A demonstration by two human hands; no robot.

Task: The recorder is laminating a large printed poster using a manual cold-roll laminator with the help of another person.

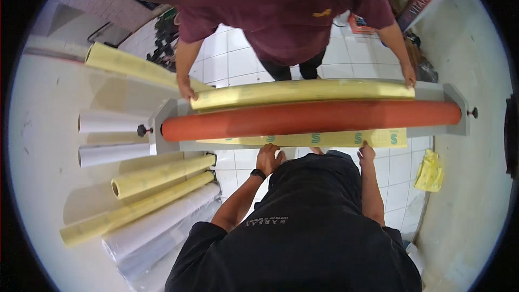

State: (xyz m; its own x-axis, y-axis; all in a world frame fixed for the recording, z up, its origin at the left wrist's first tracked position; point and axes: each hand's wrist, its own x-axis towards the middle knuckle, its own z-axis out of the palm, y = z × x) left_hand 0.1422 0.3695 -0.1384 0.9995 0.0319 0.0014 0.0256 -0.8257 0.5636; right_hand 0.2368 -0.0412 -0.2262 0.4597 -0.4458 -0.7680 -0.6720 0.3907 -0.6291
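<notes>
best to keep the yellow printed sheet [330, 139] flat and square, projecting from beneath the orange-red roller [313, 119] on the near side. guide evenly with left hand [267, 160] and right hand [367, 153], both with fingertips at the near edge; hard to tell whether pinching or merely resting. match tension with the co-worker's hands [186, 91] on the yellow roll [303, 92] beyond, watching for wrinkles.

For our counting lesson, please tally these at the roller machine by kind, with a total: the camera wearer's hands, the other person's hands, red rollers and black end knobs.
Camera wearer's hands, left hand and right hand: 2
Other person's hands: 2
Red roller: 1
Black end knobs: 2
Total: 7
</notes>
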